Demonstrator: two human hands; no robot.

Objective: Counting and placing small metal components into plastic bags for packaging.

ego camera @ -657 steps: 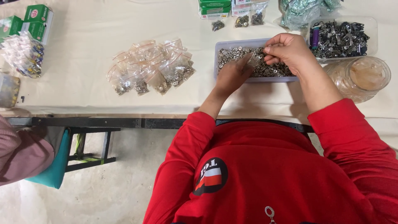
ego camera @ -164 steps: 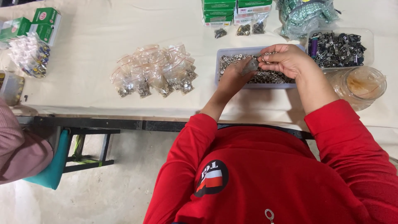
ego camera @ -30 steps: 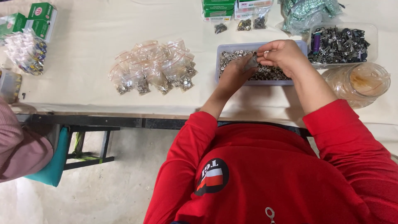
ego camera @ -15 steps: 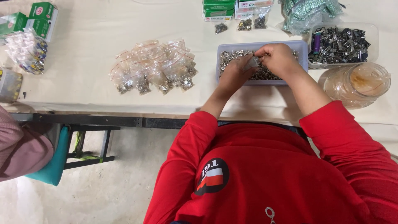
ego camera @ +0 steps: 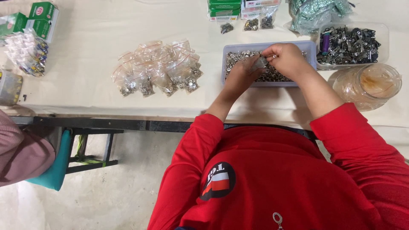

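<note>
Lying at the table's left is a heap of small clear plastic bags (ego camera: 158, 67) holding metal bits. Next, the left hand (ego camera: 241, 72) and right hand (ego camera: 287, 58) meet over a shallow lilac plastic tray (ego camera: 309, 47) of tiny silvery metal fasteners, fingers curled, pinching one small clear plastic bag (ego camera: 260, 63) between them. Beside stands a clear jar (ego camera: 367, 86).
</note>
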